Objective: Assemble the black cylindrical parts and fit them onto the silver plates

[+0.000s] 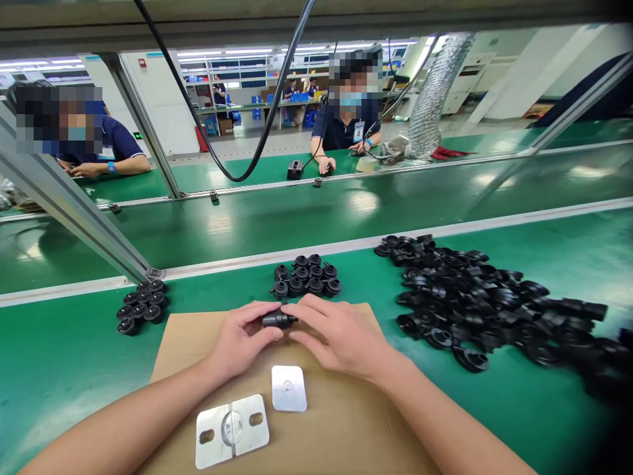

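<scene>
Between my two hands is a small black plastic part (pixel 277 319), held above the far half of a cardboard sheet (pixel 346 409). The thumb and fingers of my left hand (pixel 242 340) pinch its left side. My right hand (pixel 331 333) has its fingertips closed on the part's right end, covering some of it. Nearer me on the cardboard lie a silver metal plate (pixel 247 441) with two slots and a round centre, and a small white square plate (pixel 289 396) with a clear bump in its middle.
Black round parts (pixel 306 280) are grouped beyond the cardboard, with a smaller cluster (pixel 141 307) at left. A large heap of black parts (pixel 475 303) spreads right. A metal frame post (pixel 84 204) and hanging black cable (pixel 237 175) stand before two co-workers across the green belt (pixel 277 227).
</scene>
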Demonstrator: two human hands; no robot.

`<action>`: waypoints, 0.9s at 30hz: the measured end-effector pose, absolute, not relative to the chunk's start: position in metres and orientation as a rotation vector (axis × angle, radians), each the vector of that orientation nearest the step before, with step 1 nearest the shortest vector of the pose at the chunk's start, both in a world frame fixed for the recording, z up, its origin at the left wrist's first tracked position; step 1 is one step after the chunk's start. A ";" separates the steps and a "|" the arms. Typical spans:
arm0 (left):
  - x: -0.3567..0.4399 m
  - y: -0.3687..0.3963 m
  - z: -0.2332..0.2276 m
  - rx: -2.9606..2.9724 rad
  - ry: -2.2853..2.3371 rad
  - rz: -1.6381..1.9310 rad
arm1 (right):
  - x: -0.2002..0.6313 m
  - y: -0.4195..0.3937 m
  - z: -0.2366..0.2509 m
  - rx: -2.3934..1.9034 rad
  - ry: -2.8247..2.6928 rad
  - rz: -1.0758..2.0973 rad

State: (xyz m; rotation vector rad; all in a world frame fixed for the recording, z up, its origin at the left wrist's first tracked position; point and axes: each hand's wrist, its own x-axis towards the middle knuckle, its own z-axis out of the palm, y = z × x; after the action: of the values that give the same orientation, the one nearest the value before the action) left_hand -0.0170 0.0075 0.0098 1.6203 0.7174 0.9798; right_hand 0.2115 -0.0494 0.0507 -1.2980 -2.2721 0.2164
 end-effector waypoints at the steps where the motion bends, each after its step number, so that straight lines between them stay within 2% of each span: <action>1: -0.017 0.007 0.010 1.638 0.698 0.970 | 0.211 -0.050 0.051 -1.305 -2.298 0.186; 7: -0.017 0.003 0.016 1.764 0.634 0.921 | 0.203 -0.050 0.050 -1.361 -2.226 0.271; 11: -0.017 0.005 0.012 1.564 0.670 0.911 | 0.213 -0.051 0.057 -1.298 -2.067 0.367; 17: -0.016 0.007 0.003 1.381 0.670 0.897 | 0.214 -0.049 0.050 -1.150 -2.182 0.443; 23: -0.018 0.004 0.002 1.639 0.699 1.045 | 0.196 -0.047 0.045 -1.331 -1.797 0.769; 27: -0.018 0.005 0.003 1.616 0.717 0.997 | 0.198 -0.045 0.045 -1.318 -1.725 0.780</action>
State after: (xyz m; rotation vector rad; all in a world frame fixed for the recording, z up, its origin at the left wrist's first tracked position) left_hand -0.0182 0.0054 0.0033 1.6163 0.7166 0.9971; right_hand 0.1985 -0.0450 0.0451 -1.3178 -1.7249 0.7797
